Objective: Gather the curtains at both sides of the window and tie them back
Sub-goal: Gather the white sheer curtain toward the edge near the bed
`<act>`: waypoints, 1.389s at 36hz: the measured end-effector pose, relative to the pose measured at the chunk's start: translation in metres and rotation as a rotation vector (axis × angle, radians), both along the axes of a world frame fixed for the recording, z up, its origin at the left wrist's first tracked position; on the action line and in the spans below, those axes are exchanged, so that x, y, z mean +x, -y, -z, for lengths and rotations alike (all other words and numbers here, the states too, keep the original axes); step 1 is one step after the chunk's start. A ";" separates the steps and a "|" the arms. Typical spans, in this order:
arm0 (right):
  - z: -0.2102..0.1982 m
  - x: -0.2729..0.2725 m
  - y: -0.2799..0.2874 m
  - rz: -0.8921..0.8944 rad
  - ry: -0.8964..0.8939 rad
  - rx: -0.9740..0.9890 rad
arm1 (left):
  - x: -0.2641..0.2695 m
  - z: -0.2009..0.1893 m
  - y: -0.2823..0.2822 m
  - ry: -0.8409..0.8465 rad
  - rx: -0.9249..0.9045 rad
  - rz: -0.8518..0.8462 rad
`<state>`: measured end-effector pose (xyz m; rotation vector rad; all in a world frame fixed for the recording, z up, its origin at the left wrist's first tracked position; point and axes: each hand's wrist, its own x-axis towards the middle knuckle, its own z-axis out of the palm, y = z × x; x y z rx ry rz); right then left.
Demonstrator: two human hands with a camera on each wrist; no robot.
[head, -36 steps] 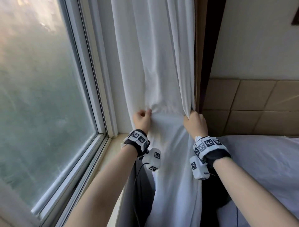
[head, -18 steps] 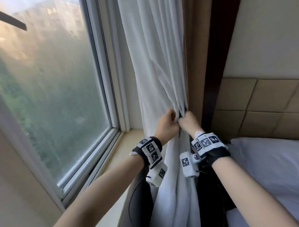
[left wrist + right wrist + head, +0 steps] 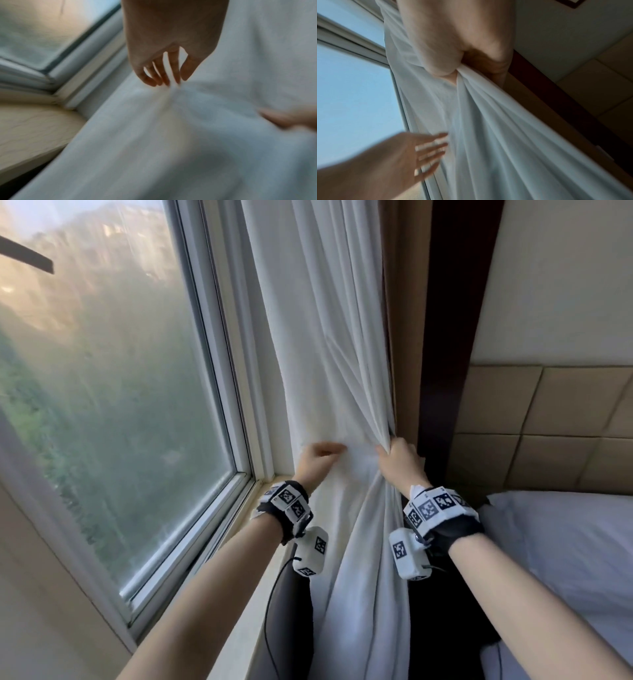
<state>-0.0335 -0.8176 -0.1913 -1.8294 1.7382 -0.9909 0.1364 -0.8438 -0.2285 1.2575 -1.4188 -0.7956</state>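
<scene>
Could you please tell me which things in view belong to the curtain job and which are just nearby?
Part of the job:
white curtain
right hand, gripping a bunch of its folds
left hand, fingers spread, at the curtain's window-side edge

Just nearby:
window
windowsill
bed
padded headboard

left hand (image 3: 171, 44) fingertips on white curtain (image 3: 171, 135)

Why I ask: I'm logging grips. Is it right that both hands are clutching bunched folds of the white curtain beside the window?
Only the right hand clutches bunched white curtain. The left hand is open, fingers spread against the cloth, as the right wrist view shows.
</scene>
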 end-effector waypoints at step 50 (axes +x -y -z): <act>0.011 0.000 0.019 0.190 -0.443 -0.150 | -0.027 0.007 -0.011 0.133 -0.277 -0.146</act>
